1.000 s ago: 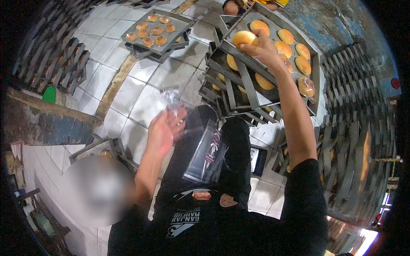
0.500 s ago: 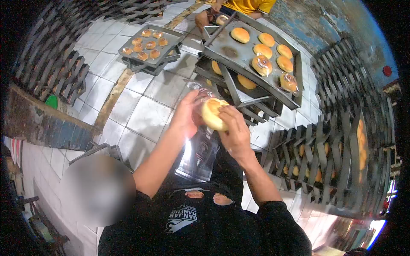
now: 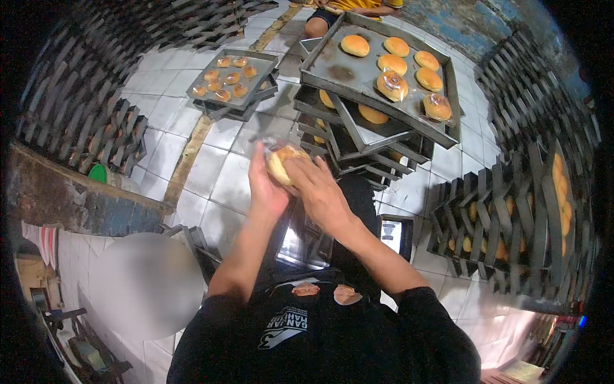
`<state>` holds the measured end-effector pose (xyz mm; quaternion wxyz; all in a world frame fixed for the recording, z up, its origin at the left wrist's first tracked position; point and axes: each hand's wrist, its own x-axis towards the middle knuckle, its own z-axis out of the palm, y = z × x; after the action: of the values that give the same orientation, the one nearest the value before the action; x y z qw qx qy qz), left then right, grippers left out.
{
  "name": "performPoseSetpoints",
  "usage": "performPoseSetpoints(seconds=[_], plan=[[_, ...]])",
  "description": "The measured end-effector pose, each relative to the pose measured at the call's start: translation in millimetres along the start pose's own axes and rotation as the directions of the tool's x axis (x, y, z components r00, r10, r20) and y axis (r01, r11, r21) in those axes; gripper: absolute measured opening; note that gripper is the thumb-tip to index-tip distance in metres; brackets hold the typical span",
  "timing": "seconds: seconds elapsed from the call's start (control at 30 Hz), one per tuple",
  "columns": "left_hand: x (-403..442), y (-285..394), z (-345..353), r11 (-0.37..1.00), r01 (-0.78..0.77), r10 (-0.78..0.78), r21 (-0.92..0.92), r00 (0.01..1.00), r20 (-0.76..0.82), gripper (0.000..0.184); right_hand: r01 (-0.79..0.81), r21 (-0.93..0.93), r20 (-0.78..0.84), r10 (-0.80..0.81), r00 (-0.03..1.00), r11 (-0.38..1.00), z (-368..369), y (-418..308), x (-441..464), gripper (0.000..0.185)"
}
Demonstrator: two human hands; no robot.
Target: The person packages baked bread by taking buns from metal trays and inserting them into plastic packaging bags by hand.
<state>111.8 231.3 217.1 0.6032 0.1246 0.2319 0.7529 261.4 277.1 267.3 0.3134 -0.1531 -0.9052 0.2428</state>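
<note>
A round golden bun (image 3: 277, 168) is between my two hands, in front of my lap. Clear plastic wrap shows around its far end, probably a bag. My left hand (image 3: 270, 189) cups the bun and the plastic from the left. Across its right side lies my right hand (image 3: 318, 192), fingers pressed against it and hiding part of it. On my lap rests a pile of clear printed plastic bags (image 3: 298, 244). Ahead to the right, a large metal tray (image 3: 327, 69) bears several unwrapped buns (image 3: 391, 64) and two wrapped buns (image 3: 437, 107).
A smaller tray (image 3: 263, 61) with several wrapped buns stands ahead left. More trays of buns are stacked under the large one and in racks (image 3: 505, 221) at right. Another person (image 3: 316, 27) sits beyond the large tray. A blurred round patch covers the lower left.
The bun has moved left and toward the plastic, which now surrounds its far end. My right hand has shifted left and lies flatter over the bun. The camera view has shifted slightly.
</note>
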Motion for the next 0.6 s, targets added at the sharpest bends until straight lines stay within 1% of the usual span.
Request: performPoseSetpoints(seconds=[0.07, 0.13, 0.17, 0.27, 0.3, 0.4, 0.43, 0.47, 0.5, 0.53, 0.57, 0.6], plan=[[9.5, -5.0, 7.2, 0.995, -0.042, 0.042, -0.089, 0.999, 0.004, 0.045, -0.003, -0.124, 0.019, 0.005, 1.000, 0.992, -7.4, 8.6, 11.7, 0.058], [15.3, -36.8, 34.3, 0.970, -0.238, 0.244, 0.057, 0.958, -0.150, 0.046, 0.014, -0.235, 0.047, -0.003, 0.999, 0.972, -12.9, 14.4, 26.1, 0.055], [18.6, -36.7, 38.7, 0.979, -0.201, 0.194, 0.000, 0.943, -0.269, 0.058, 0.097, -0.246, 0.028, -0.093, 0.995, 0.964, -20.0, 10.1, 31.7, 0.045], [15.3, -1.4, 49.2, 0.983, -0.077, 0.036, -0.166, 0.972, -0.233, 0.072, 0.143, -0.009, -0.045, -0.143, 0.989, 0.990, -33.7, -10.0, 26.5, 0.031], [15.9, 1.6, 47.8, 0.964, -0.090, 0.045, -0.250, 0.982, -0.182, 0.079, 0.062, 0.011, -0.018, -0.062, 0.998, 0.998, -29.9, -9.0, 16.7, 0.014], [26.1, -7.2, 25.5, 0.959, 0.023, -0.040, -0.281, 0.998, -0.057, 0.082, -0.163, 0.228, 0.168, 0.126, 0.978, 0.960, -13.9, -3.9, 3.7, 0.010], [24.8, -6.6, 23.7, 0.979, 0.054, -0.084, -0.198, 0.986, -0.146, 0.079, -0.242, 0.406, 0.261, 0.142, 0.955, 0.881, -15.3, -10.1, -2.4, 0.008], [28.5, -1.0, 14.6, 0.980, 0.020, -0.050, -0.198, 0.988, -0.148, 0.078, -0.464, 0.624, 0.591, 0.010, 0.807, 0.628, -40.1, -31.5, -4.9, 0.007], [30.9, 6.7, -3.1, 0.980, -0.005, -0.026, -0.197, 0.988, -0.153, 0.078, -0.570, 0.738, 0.674, -0.352, 0.649, 0.362, -51.4, -44.9, -10.3, 0.010], [28.6, 13.0, -19.8, 0.979, -0.025, -0.008, -0.202, 0.987, -0.161, 0.077, -0.536, 0.750, 0.653, -0.300, 0.696, 0.388, -53.3, -46.6, -18.1, 0.008], [22.6, 25.3, -23.5, 0.962, -0.068, 0.010, -0.265, 0.977, -0.213, 0.077, -0.503, 0.754, 0.631, -0.250, 0.735, 0.423, -55.4, -45.5, -23.9, 0.008], [14.3, 23.7, -22.0, 0.962, -0.040, -0.024, -0.271, 0.973, -0.228, 0.076, -0.468, 0.752, 0.605, -0.204, 0.770, 0.464, -55.4, -42.6, -25.8, 0.010]])
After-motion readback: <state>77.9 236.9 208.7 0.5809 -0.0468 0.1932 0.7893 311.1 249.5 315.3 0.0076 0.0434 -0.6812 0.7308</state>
